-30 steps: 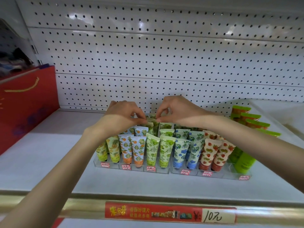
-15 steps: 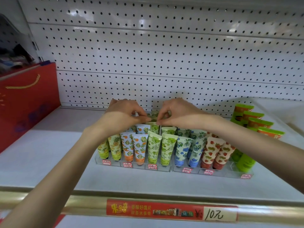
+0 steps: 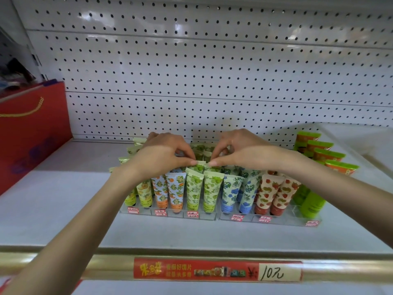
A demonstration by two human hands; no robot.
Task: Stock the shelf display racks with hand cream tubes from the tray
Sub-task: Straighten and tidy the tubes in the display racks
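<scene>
Two clear display racks (image 3: 214,216) stand side by side on the shelf, filled with upright hand cream tubes in rows: yellow, orange, green grape (image 3: 212,189), blue and strawberry (image 3: 265,194) prints. My left hand (image 3: 161,155) and my right hand (image 3: 238,151) meet over the green grape rows. Each pinches the flat top edge of a green grape tube (image 3: 198,167) in the second row, thumbs and fingertips almost touching. The rows behind are partly hidden by my hands.
Plain green tubes (image 3: 311,204) fill the right end of the rack, and orange-and-green tubes (image 3: 327,156) stand behind them. A red gift bag (image 3: 32,133) stands at the left. White pegboard (image 3: 212,71) backs the shelf. A price strip (image 3: 217,271) runs along the front rail.
Both hands have come forward and down a little from the rear green tubes to the second row. The camera has moved closer.
</scene>
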